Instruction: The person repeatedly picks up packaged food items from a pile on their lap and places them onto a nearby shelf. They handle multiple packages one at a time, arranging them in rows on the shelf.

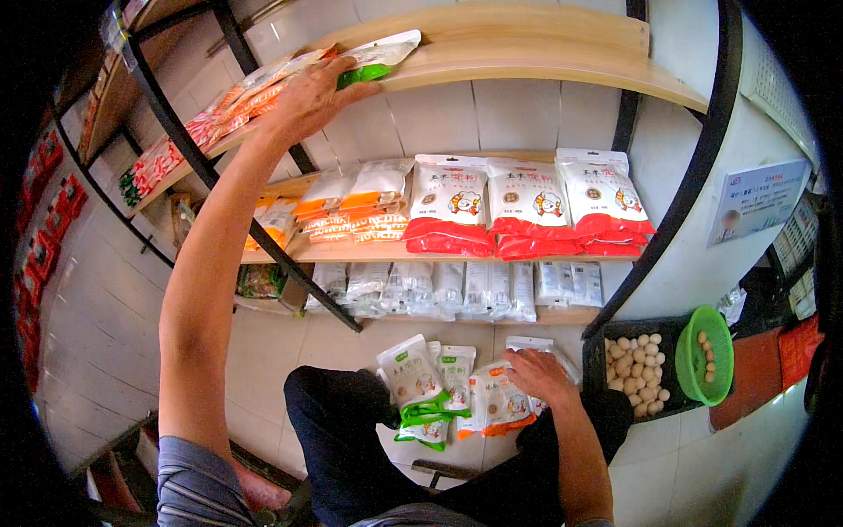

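My left hand [316, 92] reaches up to the upper wooden shelf. It lies over a white pouch with a green base [369, 72], thumb spread out to the right. Just left of it are orange-and-white bags [260, 89]. Down on the floor between my knees, my right hand [543, 381] is on top of white starch pouches with orange bases [498, 398]. Its fingertips are near a pale pouch top [529, 343], and whether they grip it is hard to see. Beside these stand several green-based starch pouches [411, 375], some leaning on each other.
The middle shelf [369, 249] holds red-based starch pouches [527, 197] and orange-and-white bags [379, 197]. Clear packets [435, 286] line the bottom shelf. Black metal posts [691, 171] frame the rack. At right are a black crate of eggs [593, 369] and a green basket [688, 356].
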A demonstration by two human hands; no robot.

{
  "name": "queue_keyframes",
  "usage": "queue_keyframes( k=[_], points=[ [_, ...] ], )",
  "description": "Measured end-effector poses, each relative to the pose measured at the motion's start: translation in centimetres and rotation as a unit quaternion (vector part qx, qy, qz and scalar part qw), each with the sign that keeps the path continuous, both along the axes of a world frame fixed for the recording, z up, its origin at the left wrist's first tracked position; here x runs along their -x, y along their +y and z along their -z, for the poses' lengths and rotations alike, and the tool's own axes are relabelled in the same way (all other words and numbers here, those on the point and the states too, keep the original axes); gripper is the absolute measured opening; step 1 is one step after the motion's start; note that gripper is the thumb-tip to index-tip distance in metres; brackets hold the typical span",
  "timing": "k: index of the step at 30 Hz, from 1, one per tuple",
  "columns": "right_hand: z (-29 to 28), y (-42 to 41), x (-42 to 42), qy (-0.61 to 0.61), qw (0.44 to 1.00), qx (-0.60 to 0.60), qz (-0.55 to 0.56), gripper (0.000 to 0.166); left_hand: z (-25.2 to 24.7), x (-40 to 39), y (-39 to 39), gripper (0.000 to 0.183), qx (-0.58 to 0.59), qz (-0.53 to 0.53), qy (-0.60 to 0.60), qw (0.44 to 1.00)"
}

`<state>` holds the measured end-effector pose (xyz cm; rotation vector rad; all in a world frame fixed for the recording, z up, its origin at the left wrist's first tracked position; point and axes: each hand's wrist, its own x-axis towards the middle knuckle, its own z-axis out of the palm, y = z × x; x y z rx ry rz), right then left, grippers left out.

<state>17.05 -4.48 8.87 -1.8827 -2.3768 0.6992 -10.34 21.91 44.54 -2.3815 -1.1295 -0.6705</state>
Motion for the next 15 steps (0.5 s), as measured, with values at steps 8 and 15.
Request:
queue_keyframes(
  k=[8,15],
  points=[
    [0.8,-0.4,-0.2,0.022,0.998,-0.057,-0.007,0.034,1.3,1.3,-3.4,0.052,-0.174,0.054,0.028,0.983],
    [1.3,0.4,0.0,0.022,0.999,-0.037,0.002,0.033,0.5,2.6,-3.4,0.057,-0.102,0.059,-0.033,0.993]
  ],
)
